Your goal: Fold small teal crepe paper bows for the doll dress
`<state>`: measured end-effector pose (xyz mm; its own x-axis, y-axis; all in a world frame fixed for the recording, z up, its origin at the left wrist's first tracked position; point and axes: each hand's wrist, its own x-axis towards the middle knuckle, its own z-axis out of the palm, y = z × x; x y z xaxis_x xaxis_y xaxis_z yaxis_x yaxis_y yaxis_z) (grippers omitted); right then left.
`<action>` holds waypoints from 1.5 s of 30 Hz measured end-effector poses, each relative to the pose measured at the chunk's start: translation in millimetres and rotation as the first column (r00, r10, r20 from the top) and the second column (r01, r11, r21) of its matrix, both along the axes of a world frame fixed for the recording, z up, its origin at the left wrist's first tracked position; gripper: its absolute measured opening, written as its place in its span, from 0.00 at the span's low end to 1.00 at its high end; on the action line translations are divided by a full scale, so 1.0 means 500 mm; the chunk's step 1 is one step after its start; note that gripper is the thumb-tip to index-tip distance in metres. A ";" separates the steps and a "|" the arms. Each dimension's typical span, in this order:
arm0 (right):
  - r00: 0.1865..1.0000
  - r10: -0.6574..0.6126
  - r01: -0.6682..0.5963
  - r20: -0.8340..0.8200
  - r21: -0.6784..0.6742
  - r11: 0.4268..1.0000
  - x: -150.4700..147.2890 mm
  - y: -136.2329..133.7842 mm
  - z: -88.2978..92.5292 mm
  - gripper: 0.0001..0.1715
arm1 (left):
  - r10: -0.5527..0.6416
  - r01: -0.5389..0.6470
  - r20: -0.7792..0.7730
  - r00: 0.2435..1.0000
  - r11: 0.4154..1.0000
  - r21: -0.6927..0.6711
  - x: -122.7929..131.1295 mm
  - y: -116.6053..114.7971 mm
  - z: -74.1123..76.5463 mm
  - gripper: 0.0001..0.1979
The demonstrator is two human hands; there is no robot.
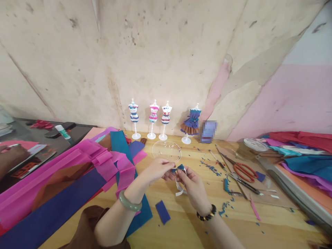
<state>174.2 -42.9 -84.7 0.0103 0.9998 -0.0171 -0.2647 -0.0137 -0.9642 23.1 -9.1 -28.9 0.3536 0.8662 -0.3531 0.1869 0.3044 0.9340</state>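
Observation:
A small teal paper bow (178, 168) is pinched between my two hands above the wooden table. My left hand (163, 169) has its fingers closed on the bow's left side. On its right side, the thumb and fingers of my right hand (188, 178) grip it. A white strip (179, 188) hangs down between the hands. Just behind them lies a clear round dish (167, 150) with tiny pieces in it. A small dark blue paper rectangle (163, 212) rests on the table below my hands.
Several small mannequins, one in a blue and brown dress (191, 121), stand by the wall. Orange-handled scissors (245, 172) and teal scraps lie right. Coloured paper strips (64, 166) cover the left. Another person's hand (14, 157) shows at far left.

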 end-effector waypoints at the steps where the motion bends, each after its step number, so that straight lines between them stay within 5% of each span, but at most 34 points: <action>1: 1.000 0.002 -0.002 -0.015 -0.004 1.000 0.000 0.000 -0.001 0.20 | 0.021 -0.020 -0.029 0.999 0.999 0.032 0.000 0.000 0.000 0.14; 7: 0.998 0.003 -0.005 -0.059 -0.021 1.000 0.000 0.001 -0.006 0.21 | -0.078 0.097 -0.069 0.995 0.934 0.345 0.000 -0.003 -0.011 0.14; 15: 0.995 0.058 -0.064 -0.079 -0.069 0.996 0.003 0.003 -0.001 0.21 | -0.016 0.129 -0.261 0.965 0.898 0.420 0.001 -0.005 -0.018 0.12; 24: 0.990 0.091 -0.102 -0.106 -0.099 0.990 0.008 0.003 0.005 0.20 | 0.065 0.086 -0.310 0.949 0.889 0.449 0.001 -0.004 -0.013 0.11; 36: 0.987 0.085 -0.101 -0.136 -0.114 0.988 0.004 0.002 0.002 0.20 | 0.039 -0.004 -0.127 0.991 0.964 0.264 0.013 -0.007 -0.004 0.05; 45: 0.986 0.115 -0.131 -0.124 -0.128 0.983 0.004 -0.001 -0.001 0.20 | 0.011 0.026 -0.159 0.987 0.973 0.229 0.001 0.006 -0.015 0.11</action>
